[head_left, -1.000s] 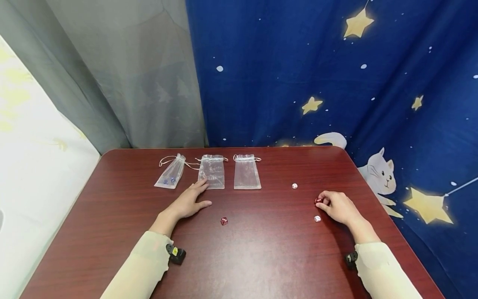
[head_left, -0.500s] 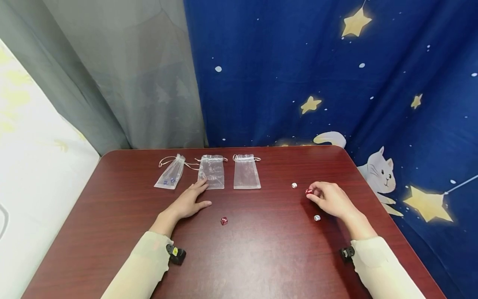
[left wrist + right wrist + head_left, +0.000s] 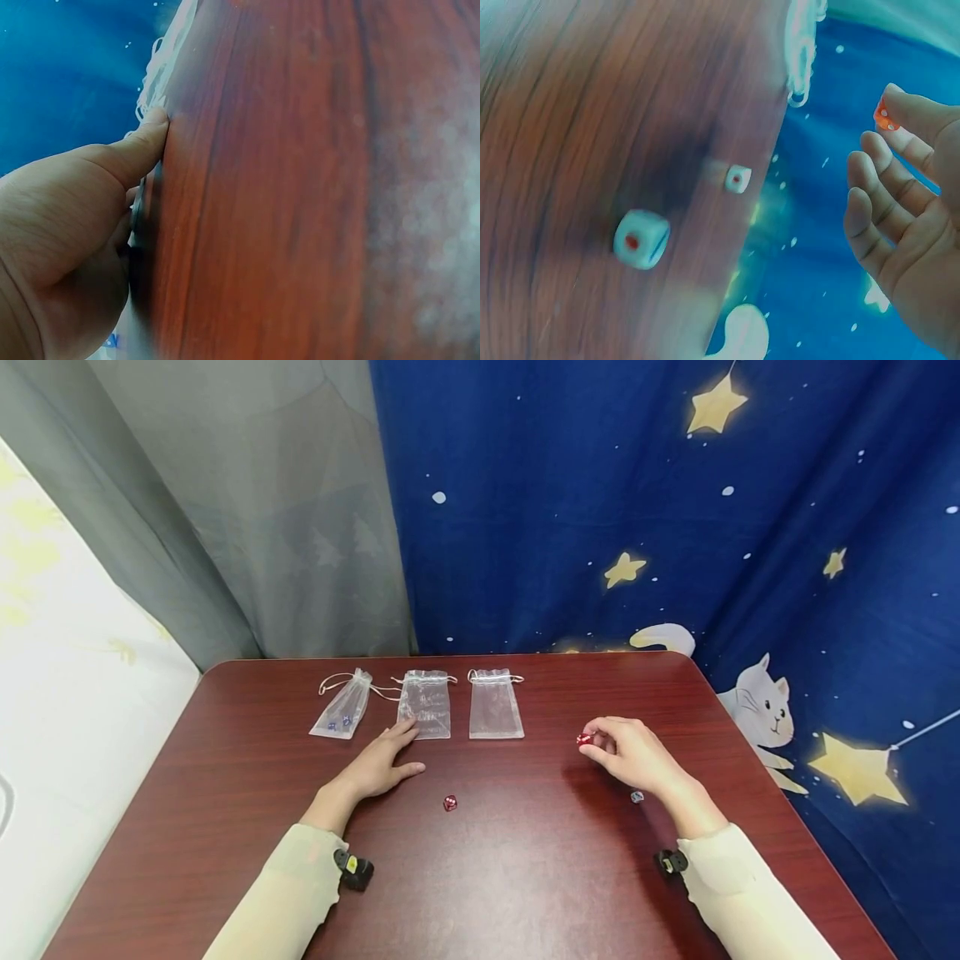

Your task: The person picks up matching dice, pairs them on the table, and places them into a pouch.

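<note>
My right hand is raised over the right part of the table, pinching a red die between thumb and fingertip; the right wrist view shows this die with the other fingers loosely bent. Two white dice lie on the table below, a nearer one and a farther one; in the head view only one white die shows. My left hand rests on the table, fingers extended, fingertips touching the lower left corner of the middle mesh bag. Another red die lies right of it.
A drawstring mesh bag with blue dice inside lies left of the middle one. On the other side lies a flat mesh bag. The brown table ends against a blue curtain and a grey curtain.
My right hand has lifted the red die and carried it to the left and away from me, now covering the far white die in the head view. My left hand has stayed put.
</note>
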Available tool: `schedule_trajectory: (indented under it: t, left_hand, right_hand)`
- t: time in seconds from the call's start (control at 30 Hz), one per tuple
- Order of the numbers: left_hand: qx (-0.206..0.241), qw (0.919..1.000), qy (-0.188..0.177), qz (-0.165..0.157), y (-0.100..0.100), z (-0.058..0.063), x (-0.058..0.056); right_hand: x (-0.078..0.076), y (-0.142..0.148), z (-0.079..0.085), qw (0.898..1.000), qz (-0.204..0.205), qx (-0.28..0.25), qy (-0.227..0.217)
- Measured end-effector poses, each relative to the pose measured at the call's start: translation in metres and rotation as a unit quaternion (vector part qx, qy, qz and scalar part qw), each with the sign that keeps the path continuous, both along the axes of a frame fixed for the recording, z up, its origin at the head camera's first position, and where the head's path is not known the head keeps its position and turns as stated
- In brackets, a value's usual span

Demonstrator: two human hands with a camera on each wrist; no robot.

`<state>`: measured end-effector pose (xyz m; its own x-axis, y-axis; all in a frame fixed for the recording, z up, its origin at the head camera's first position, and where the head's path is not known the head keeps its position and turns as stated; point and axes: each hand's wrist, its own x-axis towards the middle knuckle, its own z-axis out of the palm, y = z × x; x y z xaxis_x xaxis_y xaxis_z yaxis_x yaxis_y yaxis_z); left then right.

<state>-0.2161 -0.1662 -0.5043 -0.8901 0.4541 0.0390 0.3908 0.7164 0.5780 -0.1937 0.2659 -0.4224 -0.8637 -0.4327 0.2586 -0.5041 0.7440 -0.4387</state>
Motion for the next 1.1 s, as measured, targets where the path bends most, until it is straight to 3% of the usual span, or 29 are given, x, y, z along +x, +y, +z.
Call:
schedule_trajectory:
  t: [0.27,0.77,1.1]
  left_hand:
    - [0.003,1.0000,-0.002,0.003,0.000,0.001,0.001]
    - [0.007,1.0000,0.000,0.004,0.000,-0.001,0.001]
    - [0.008,1.0000,0.001,0.002,-0.001,-0.002,0.000]
  right_hand:
    - [0.003,-0.027,0.004,0.999,0.029,-0.020,-0.009]
    - [0.007,-0.074,-0.007,0.995,0.092,-0.022,-0.026]
    - [0.011,-0.098,-0.018,0.994,0.108,-0.003,-0.025]
